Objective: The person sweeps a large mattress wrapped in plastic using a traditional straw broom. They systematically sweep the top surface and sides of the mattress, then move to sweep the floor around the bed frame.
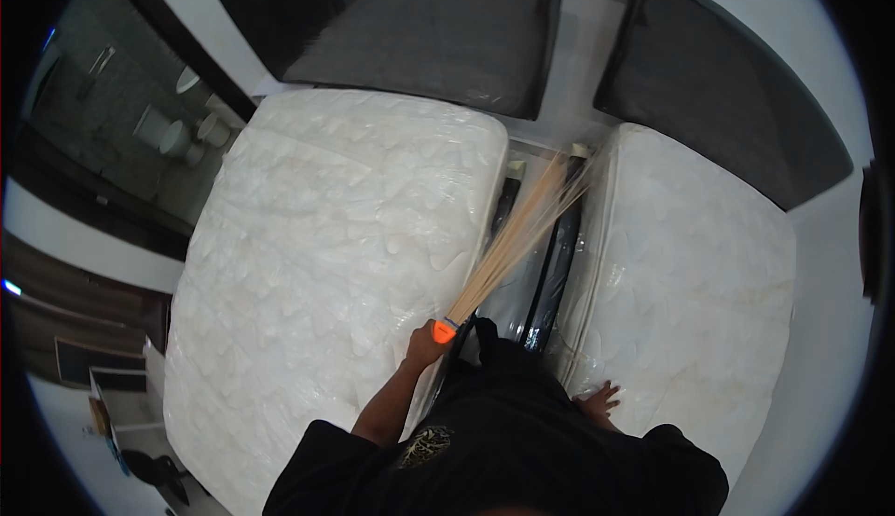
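Note:
My left hand [425, 345] is closed on the orange-capped end of a stick broom [507, 243], a bundle of thin pale sticks. Its bristles fan out away from me over the gap between two beds, their tips near the headboard wall. At the right, my right hand [600, 400] rests with spread fingers on the near left part of a white quilted mattress [692, 271] and holds nothing. Another plastic-wrapped white mattress [335, 236] lies to the left, beside my left forearm. Dark, plastic-wrapped bed rails [557, 264] run along the gap.
Two dark glossy headboards [433, 33] [706, 89] stand at the wall behind the mattresses. At the left, a doorway shows a bathroom with a toilet [175, 138] and a bucket [214, 129]. A dark chair [150, 470] and a white shelf unit [122, 397] are at the lower left.

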Motion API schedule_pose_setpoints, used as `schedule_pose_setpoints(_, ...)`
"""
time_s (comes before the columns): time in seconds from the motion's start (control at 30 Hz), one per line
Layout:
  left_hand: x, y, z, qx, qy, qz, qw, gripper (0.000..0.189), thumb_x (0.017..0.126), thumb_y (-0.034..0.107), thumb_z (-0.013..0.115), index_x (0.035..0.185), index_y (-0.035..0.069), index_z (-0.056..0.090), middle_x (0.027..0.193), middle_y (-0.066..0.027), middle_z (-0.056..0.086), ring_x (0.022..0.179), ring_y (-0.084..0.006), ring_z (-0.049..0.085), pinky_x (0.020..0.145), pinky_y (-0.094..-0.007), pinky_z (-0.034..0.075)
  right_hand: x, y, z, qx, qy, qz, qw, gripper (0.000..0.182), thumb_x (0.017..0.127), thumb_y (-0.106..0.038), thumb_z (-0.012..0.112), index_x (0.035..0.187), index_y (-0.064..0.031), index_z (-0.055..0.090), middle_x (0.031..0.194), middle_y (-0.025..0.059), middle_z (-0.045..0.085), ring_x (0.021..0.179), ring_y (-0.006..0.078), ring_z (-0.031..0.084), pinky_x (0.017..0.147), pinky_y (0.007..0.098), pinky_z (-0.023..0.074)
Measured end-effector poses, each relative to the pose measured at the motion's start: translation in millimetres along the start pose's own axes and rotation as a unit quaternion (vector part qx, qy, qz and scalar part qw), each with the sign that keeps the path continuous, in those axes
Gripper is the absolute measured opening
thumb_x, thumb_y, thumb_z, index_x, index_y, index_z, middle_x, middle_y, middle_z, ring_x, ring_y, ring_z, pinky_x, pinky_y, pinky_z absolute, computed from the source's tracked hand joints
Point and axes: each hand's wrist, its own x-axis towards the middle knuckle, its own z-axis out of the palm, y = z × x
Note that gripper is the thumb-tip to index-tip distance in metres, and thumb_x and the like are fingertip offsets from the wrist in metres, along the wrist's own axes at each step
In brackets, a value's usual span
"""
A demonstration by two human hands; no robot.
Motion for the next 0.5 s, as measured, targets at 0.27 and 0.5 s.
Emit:
schedule_pose_setpoints(0.27,-22.5,-39.1,-10.3,-0.057,0.175,-0.143,0.972,0.046,0.063,0.025,0.069,0.098,0.003,0.049,0.084,-0.0206,0.061,0.081,-0.0368,0.06,0.07,-0.0433,0.049,61.1,-10.1,59.2,-0.112,0.262,0.092,0.954,0.054,0.082,-0.021,0.054,0.129,-0.0032,0.035,0.137,0.0143,0.03,0.12,0.0373,0.036,0.098,0.0527,0.029)
schedule_pose_setpoints(0.5,-32.0,-46.4,-61.7,-0.033,0.158,-0.159,0.974,0.04,0.061,0.023,0.068,0.091,0.001,0.052,0.077,-0.0203,0.062,0.077,-0.0364,0.06,0.068,-0.0424,0.049,83.7,-68.1,18.6,-0.141,0.079,-0.018,0.987,0.051,0.078,-0.026,0.059,0.12,-0.0016,0.042,0.125,0.016,0.039,0.11,0.0345,0.043,0.089,0.0491,0.0342)
